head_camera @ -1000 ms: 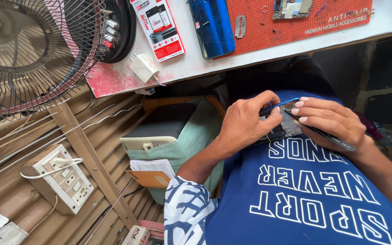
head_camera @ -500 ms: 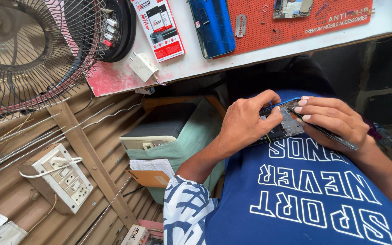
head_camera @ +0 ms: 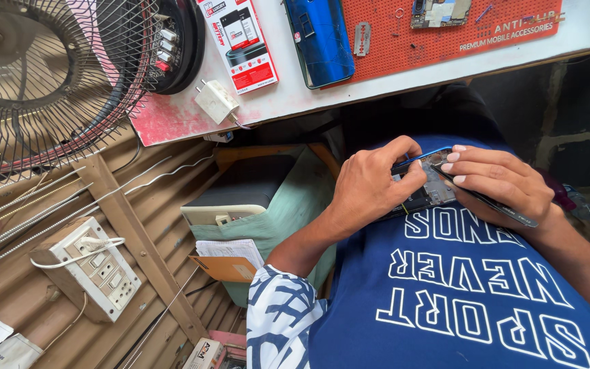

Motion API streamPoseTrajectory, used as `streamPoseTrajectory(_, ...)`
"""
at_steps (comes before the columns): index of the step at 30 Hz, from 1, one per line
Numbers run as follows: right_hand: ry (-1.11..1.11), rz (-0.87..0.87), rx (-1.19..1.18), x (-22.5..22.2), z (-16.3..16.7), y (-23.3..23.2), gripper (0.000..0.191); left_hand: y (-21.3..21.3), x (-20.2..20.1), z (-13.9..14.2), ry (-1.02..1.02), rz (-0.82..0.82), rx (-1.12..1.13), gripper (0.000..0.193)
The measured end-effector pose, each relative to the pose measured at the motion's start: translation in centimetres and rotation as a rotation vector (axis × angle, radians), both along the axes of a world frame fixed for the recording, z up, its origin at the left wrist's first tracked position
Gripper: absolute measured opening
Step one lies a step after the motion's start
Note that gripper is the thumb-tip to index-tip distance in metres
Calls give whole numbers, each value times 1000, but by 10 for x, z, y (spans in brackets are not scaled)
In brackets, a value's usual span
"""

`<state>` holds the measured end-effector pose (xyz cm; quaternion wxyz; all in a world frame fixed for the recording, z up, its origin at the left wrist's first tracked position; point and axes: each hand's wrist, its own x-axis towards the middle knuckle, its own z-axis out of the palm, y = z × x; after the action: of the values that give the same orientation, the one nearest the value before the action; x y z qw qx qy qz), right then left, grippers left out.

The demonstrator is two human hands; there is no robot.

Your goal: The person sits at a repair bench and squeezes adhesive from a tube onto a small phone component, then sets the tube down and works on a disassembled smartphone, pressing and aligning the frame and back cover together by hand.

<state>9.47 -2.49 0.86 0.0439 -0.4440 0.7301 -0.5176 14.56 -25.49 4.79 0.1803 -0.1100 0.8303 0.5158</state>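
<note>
Head view: the left hand (head_camera: pixel 370 188) is curled closed around the near end of an opened smartphone (head_camera: pixel 426 186), fingers over its blue-edged frame and thumb pressed on the exposed inner parts. The right hand (head_camera: pixel 503 181) grips the phone's other end, its fingertips (head_camera: pixel 451 166) laid flat on the circuit area, and the dark screen panel (head_camera: pixel 496 203) runs under its palm, lifted slightly apart from the body. The phone sits between both hands, just above the blue printed shirt (head_camera: pixel 459 301). Beyond the hands lies a white table (head_camera: pixel 288 96) carrying a red perforated work mat (head_camera: pixel 445 41), a blue phone back cover (head_camera: pixel 322 37) and a white charger plug (head_camera: pixel 216 101). Well to the left of the left hand stand a wire-caged fan (head_camera: pixel 42 75) and a switch board (head_camera: pixel 90 273).
</note>
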Motion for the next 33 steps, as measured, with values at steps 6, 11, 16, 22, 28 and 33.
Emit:
streamPoseTrajectory(6,-2,-6,8,0,1,0,35,-1,-2,1,-49,-9,17,24)
streamPoseTrajectory(11,-1,-13,-2,0,2,-1,35,-1,-4,4,-111,-26,15,24)
streamPoseTrajectory(16,8,-10,-8,-1,3,-2,34,-1,-5,5,-94,-10,29,24)
streamPoseTrajectory(22,10,-11,-6,-1,2,-3,35,-2,-4,5,-58,-7,31,24)
streamPoseTrajectory(28,13,-17,-9,-1,3,-3,35,-2,-4,6,-76,-15,47,23)
streamPoseTrajectory(33,10,-11,0,-2,6,-3,35,-2,-5,7,-96,-5,38,23)
